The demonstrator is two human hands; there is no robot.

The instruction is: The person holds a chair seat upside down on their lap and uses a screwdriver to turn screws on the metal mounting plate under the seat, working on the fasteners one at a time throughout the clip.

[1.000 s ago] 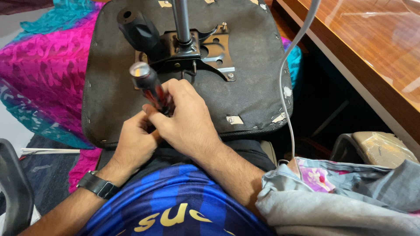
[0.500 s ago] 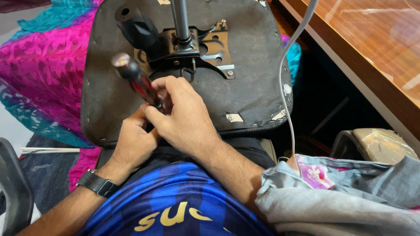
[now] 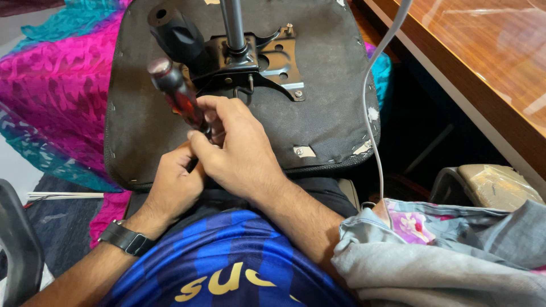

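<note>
An upturned black office-chair seat (image 3: pixel 324 85) lies across my lap, its metal mounting plate (image 3: pixel 267 59) and gas cylinder (image 3: pixel 232 23) facing up. My right hand (image 3: pixel 236 148) grips a screwdriver with a red-and-black handle (image 3: pixel 176 94), tilted up to the left, its tip hidden under my fingers near the seat's front edge. My left hand (image 3: pixel 170 185), with a black wristwatch (image 3: pixel 128 239), is curled just below the right hand and pressed against the seat edge. Whether it pinches something small is hidden.
A black lever knob (image 3: pixel 176 31) sticks out from the plate. A white cable (image 3: pixel 372 102) runs down over the seat's right side. A wooden desk (image 3: pixel 483 51) stands at the right. Pink and teal cloth (image 3: pixel 51 91) lies left; grey floral fabric (image 3: pixel 443 250) lower right.
The screwdriver handle has swung leftwards and tilted further over. Both hands stay at the same spot on the seat's front edge.
</note>
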